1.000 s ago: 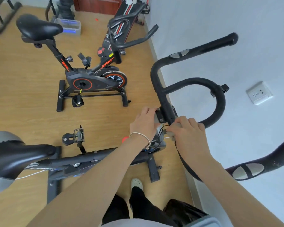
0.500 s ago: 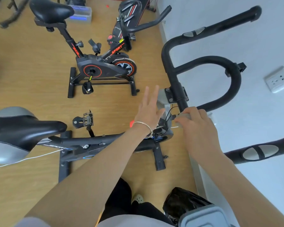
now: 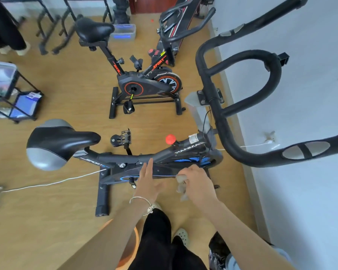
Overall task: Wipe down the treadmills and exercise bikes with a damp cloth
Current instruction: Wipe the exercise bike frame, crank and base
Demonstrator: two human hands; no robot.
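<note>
Two hands hang over the blue bike (image 3: 164, 155). The right hand (image 3: 200, 185) has its fingers curled round a pale cloth (image 3: 181, 187), near the bike's frame. The left hand (image 3: 147, 185) has straight fingers, holding nothing.

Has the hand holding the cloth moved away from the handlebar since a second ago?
Yes. The right hand, gripping the cloth, has left the handlebar clamp and dropped toward the person, now over the bike's frame.
</note>
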